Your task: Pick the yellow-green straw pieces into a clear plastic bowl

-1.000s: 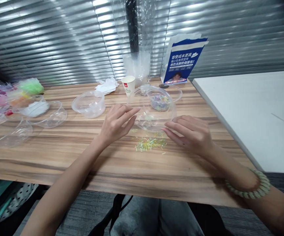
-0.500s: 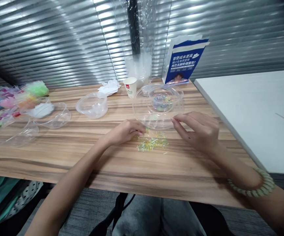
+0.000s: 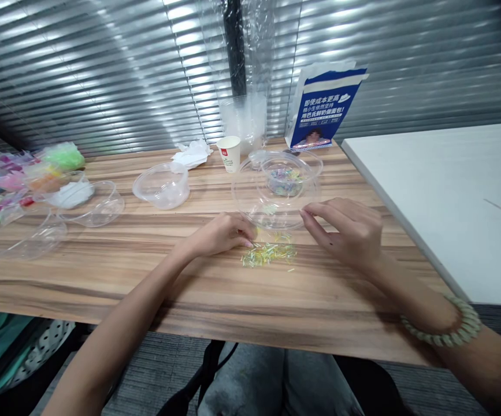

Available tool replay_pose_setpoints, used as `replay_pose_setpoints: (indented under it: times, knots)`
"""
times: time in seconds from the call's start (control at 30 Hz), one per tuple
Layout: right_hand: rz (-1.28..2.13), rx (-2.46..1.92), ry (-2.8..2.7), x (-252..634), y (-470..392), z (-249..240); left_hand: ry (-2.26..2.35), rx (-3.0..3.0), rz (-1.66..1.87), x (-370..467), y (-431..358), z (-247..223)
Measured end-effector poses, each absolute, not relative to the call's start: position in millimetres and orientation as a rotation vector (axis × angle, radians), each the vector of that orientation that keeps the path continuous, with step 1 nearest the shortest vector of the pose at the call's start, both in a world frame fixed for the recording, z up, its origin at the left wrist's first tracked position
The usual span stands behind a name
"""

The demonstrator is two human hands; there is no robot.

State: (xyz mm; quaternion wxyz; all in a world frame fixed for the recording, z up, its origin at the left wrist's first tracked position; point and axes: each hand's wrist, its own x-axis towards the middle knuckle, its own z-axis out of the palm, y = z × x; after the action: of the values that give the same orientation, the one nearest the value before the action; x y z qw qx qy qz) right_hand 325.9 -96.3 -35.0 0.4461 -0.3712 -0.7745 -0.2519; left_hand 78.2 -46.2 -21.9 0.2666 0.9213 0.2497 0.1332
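My right hand [image 3: 345, 231] pinches the near right rim of a clear round plastic lid [image 3: 250, 202], its thumb and forefinger together. Through the lid shows a clear bowl with small purple, blue and yellow-green bits [image 3: 285, 181] in it. In front of the lid, a loose pile of yellow-green and whitish short strips [image 3: 270, 254] lies on the wooden table. My left hand [image 3: 228, 234] is at the left edge of this pile, fingers curled and pressed together, fingertips down at the strips. What is between them is too small to tell.
Left of the lid stands a clear tub [image 3: 163, 190]; a paper cup [image 3: 229, 155], crumpled tissue [image 3: 192, 155] and blue-white paper bag [image 3: 326, 110] are behind. Clear containers [image 3: 96, 205] and colourful packets [image 3: 11, 173] sit at far left. A white tabletop [image 3: 449, 202] adjoins at right.
My left fingertips have moved slightly toward me and left, down to the pile's left edge. My right hand stays at the lid's rim; the lid has shifted slightly.
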Motion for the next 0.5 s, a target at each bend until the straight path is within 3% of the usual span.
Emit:
replay_pose_setpoints:
  times: [0.5]
  knots:
    - [-0.614,-0.902,-1.934,325.7,-95.5,-35.7,0.703,2.487,0.347,79.7,-46.3,-23.1]
